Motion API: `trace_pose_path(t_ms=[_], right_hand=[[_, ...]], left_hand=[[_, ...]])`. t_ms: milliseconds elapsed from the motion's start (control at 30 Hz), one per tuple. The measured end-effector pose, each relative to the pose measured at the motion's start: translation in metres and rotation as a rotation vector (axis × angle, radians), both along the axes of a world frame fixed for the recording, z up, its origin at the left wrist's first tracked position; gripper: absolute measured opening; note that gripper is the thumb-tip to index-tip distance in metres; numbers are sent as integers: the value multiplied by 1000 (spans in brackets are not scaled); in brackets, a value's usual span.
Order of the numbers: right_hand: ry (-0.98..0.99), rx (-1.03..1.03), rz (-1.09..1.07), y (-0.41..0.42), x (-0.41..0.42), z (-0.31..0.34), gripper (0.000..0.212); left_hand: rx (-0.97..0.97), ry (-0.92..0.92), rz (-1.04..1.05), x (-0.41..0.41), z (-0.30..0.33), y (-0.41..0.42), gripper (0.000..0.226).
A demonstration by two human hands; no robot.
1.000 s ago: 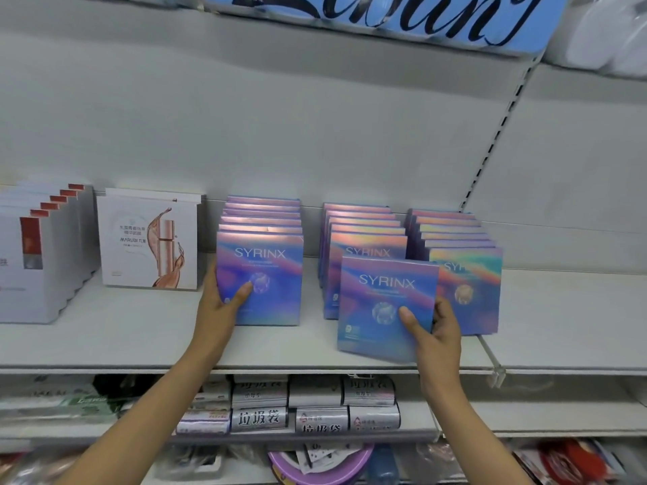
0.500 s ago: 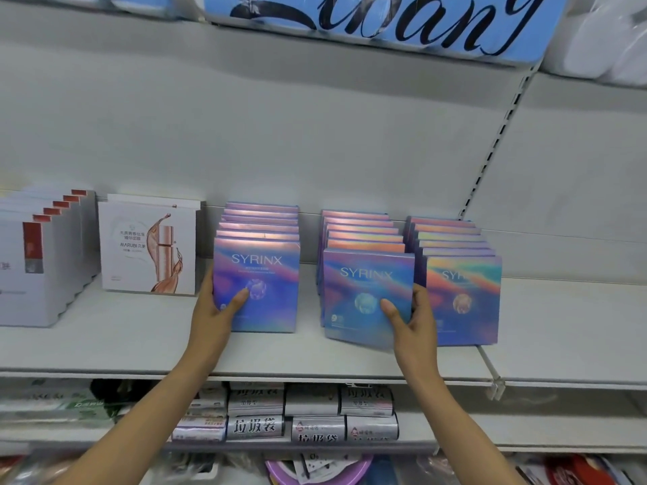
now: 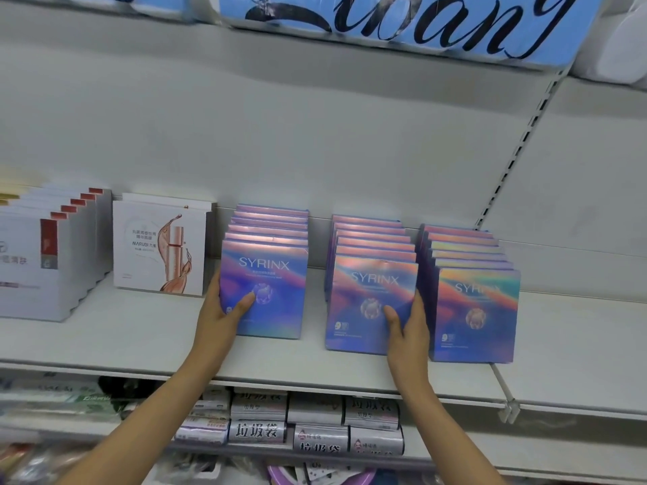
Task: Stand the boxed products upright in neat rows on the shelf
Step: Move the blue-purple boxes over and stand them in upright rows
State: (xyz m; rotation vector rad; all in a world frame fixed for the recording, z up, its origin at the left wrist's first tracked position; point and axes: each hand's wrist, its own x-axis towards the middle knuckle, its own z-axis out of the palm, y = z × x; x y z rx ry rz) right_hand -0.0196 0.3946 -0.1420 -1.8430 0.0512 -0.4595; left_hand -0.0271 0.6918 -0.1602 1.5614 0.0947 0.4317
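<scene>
White cardboard boxes with red tabs (image 3: pixel 52 253) stand in a stepped row at the far left of the shelf (image 3: pixel 140 337), and just beside them a white MARUBI box (image 3: pixel 159 248) shows a rose-gold bottle on its face. Next come 3 rows of iridescent SYRINX boxes, all upright and facing out. The left hand (image 3: pixel 220 313) grips the front box of the left row (image 3: pixel 269 285) at its lower left corner, thumb curled over the printed face and fingers behind the edge. The middle row (image 3: pixel 371 239) stands apart from it, and its front box (image 3: pixel 364 302) sits on the shelf slightly forward of the boxes behind. The right hand (image 3: pixel 408 330) clamps this box at its lower right edge, thumb on the face, fingers wrapped round the side between it and the right row (image 3: pixel 476 309), which stands just beside. Below the shelf, rolls with Chinese labels (image 3: pixel 259 430) lie stacked on a lower level. Overhead hangs a blue sign with black script (image 3: pixel 402 26).
</scene>
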Motion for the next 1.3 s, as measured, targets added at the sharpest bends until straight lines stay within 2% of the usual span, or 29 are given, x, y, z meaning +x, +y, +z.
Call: trace_pose_path(t_ms=[100, 267, 367, 467, 533, 600, 733, 900, 1067, 1300], right_hand=[[8, 38, -2, -2, 0, 2, 50], [34, -60, -32, -3, -1, 1, 54], [44, -177, -4, -9, -8, 15, 56], [1, -328, -21, -20, -25, 31, 66], [-88, -402, -17, -30, -42, 39, 65], [-142, -421, 23, -39, -59, 47, 58], [-121, -435, 137, -58, -97, 58, 44], [-93, -431, 119, -87, -135, 65, 35], [-93, -386, 103, -130, -159, 72, 40], [-90, -400, 68, -217, -179, 70, 42]], left_hand=[[11, -9, 10, -1, 0, 0, 67], [105, -46, 97, -11, 8, -1, 76], [262, -116, 236, -18, 14, 1, 79], [472, -293, 235, -31, 17, -4, 65], [533, -370, 151, -42, 25, -15, 48], [563, -387, -41, -51, 35, -29, 38], [577, -359, -382, -59, 53, -73, 36], [543, -295, -677, -58, 67, -133, 44], [553, -321, -778, -65, 76, -184, 41], [544, -355, -817, -70, 79, -278, 41]])
